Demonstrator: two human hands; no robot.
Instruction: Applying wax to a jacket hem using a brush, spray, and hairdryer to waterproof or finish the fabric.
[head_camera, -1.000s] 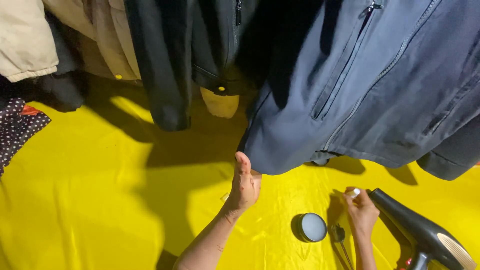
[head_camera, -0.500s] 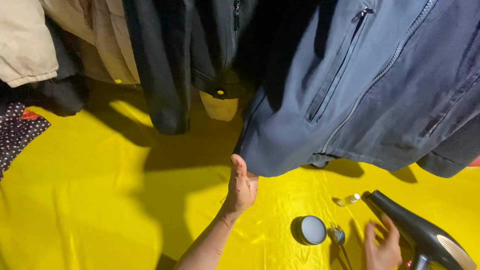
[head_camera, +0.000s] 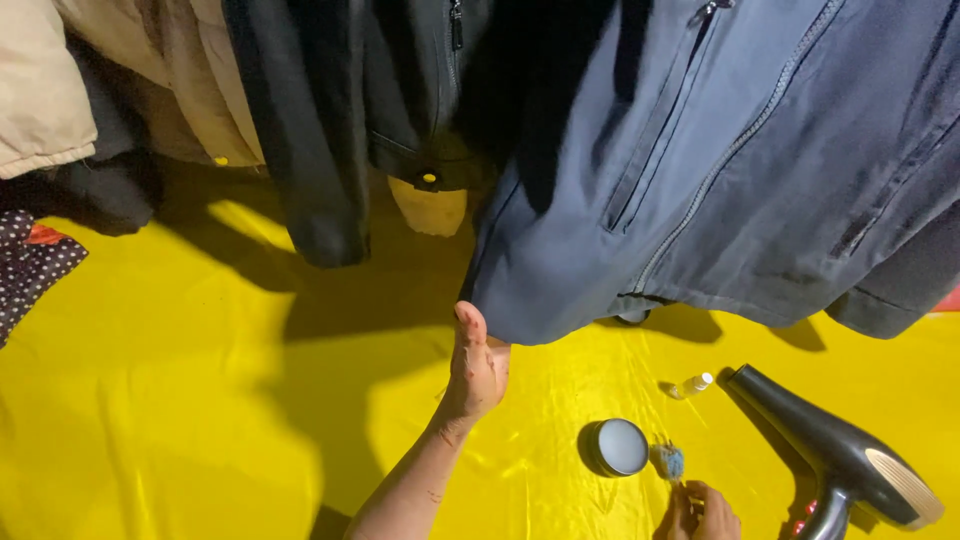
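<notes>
Since a second ago the right hand (head_camera: 700, 512) has drawn back from the small clear bottle (head_camera: 692, 384) to the near edge of the view, and it now pinches the handle of a small brush (head_camera: 668, 462) whose blue-tufted head points away from the person, just right of the round tin. The left hand (head_camera: 477, 368) has stayed where it was: its fingers are closed on the lower corner of the blue jacket (head_camera: 720, 190), thumb up along the cloth, holding the hem out from the row of hanging clothes. The round tin (head_camera: 619, 446), dark-sided with a pale grey lid, sits on the yellow sheet (head_camera: 180, 400) between the two hands, nearer the right one. The small clear bottle lies on its side on the sheet, farther off than the tin and to the right, apart from both hands. At the right, a black hair dryer (head_camera: 840, 460) rests on the sheet with its nozzle pointing toward the bottle and its handle running off the near edge. The blue jacket hangs with its zips showing and fills the far right. To its left hang a black jacket (head_camera: 320, 120) and a beige coat (head_camera: 60, 80), and a dark spotted cloth (head_camera: 30, 275) lies at the left edge of the sheet.
</notes>
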